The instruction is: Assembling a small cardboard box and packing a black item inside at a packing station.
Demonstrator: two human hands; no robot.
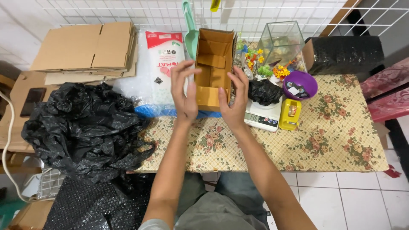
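An open brown cardboard box (213, 68) lies on its side over the flowered tablecloth (324, 136), its opening facing me. My left hand (184, 91) presses flat against the box's left wall, fingers spread. My right hand (233, 100) grips the right wall and near corner. Both hands hold the box between them. Just right of the box, a small black plastic bag (264, 91) rests on a white kitchen scale (263, 117).
A heap of black plastic bags (81, 127) fills the left. Behind it lie flat cartons (87, 49) and a white-and-red sack (164, 64). A glass tank (282, 42), purple bowl (300, 84), yellow tape dispenser (290, 114) and green scoop (190, 32) stand nearby. Black bubble wrap (89, 208) lies below.
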